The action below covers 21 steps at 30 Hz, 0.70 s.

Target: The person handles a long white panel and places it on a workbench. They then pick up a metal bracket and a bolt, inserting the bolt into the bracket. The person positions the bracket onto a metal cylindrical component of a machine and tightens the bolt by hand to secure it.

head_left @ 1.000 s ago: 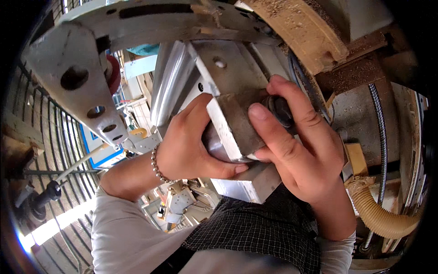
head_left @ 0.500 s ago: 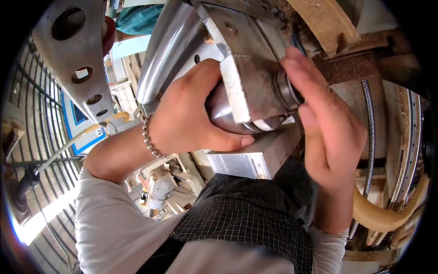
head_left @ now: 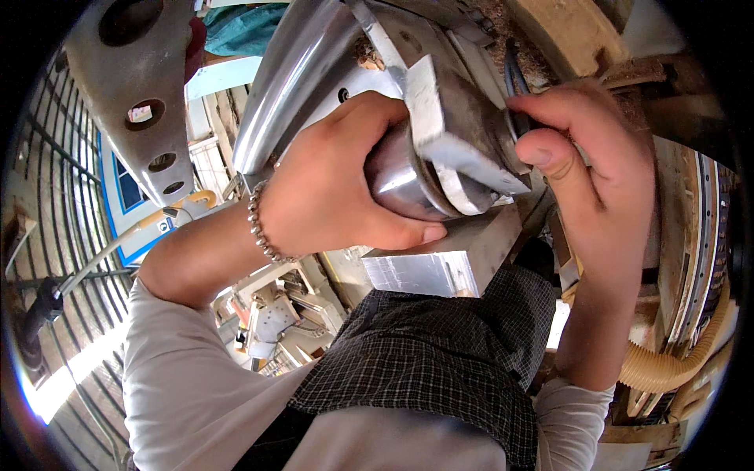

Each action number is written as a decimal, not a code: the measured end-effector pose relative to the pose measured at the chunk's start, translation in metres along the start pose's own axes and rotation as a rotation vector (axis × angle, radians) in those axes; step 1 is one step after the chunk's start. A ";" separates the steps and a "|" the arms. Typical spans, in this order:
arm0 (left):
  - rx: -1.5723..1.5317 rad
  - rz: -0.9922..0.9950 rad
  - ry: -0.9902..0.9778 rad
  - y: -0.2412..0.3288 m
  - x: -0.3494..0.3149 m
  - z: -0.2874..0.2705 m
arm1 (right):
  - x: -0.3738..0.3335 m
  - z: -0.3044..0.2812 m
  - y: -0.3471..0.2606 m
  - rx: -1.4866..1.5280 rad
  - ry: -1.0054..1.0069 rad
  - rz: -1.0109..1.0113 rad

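My left hand point(head_left: 322, 188), with a beaded bracelet at its wrist, curls round a shiny rounded metal cylinder point(head_left: 404, 180). The thumb lies along the cylinder's lower side, just above a rectangular steel block point(head_left: 428, 271). An angular steel piece point(head_left: 463, 129) with a bright worn edge sits tilted against the cylinder's right end. My right hand point(head_left: 601, 165) is bent at the far right of this assembly. Its index finger and thumb pinch the end of a dark ringed metal collar point(head_left: 517, 124); the other fingers are hidden behind.
A tapered metal arm with round holes point(head_left: 145, 78) stands at upper left, beside a large polished curved casting point(head_left: 290, 71). Wooden beams point(head_left: 565, 31) and sawdust lie at upper right. A ribbed yellow hose point(head_left: 667, 369) bends at lower right. Wire fencing point(head_left: 59, 196) runs along the left.
The angular steel piece has turned, its lower corner swinging right. My right hand has shifted right, and its straighter fingers have curled into a pinch. My left hand has moved slightly right.
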<state>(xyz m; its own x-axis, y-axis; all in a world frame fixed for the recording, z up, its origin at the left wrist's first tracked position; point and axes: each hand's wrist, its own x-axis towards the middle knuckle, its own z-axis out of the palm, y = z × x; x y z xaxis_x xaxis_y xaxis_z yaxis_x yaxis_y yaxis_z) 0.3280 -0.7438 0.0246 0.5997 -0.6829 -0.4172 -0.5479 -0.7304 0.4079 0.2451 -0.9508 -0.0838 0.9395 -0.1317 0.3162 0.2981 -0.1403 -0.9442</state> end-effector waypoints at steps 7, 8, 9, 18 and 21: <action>0.014 -0.036 0.004 0.002 -0.002 -0.001 | -0.010 0.015 -0.013 -0.068 0.089 0.090; 0.004 -0.031 0.009 0.003 -0.002 -0.001 | -0.010 0.014 -0.004 -0.031 0.094 0.030; -0.006 -0.025 0.013 0.003 -0.002 0.000 | -0.010 0.014 0.003 0.006 0.100 -0.030; 0.003 -0.043 0.021 0.005 -0.002 -0.001 | -0.001 0.026 -0.016 -0.119 0.172 0.148; -0.003 -0.086 -0.008 0.006 -0.001 -0.001 | -0.001 0.031 -0.023 -0.142 0.237 0.110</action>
<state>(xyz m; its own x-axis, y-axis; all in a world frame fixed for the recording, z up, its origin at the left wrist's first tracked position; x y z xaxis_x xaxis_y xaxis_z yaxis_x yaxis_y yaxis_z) 0.3249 -0.7477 0.0288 0.6396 -0.6175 -0.4577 -0.4926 -0.7865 0.3726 0.2424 -0.9170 -0.0658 0.8942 -0.3771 0.2413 0.1545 -0.2459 -0.9569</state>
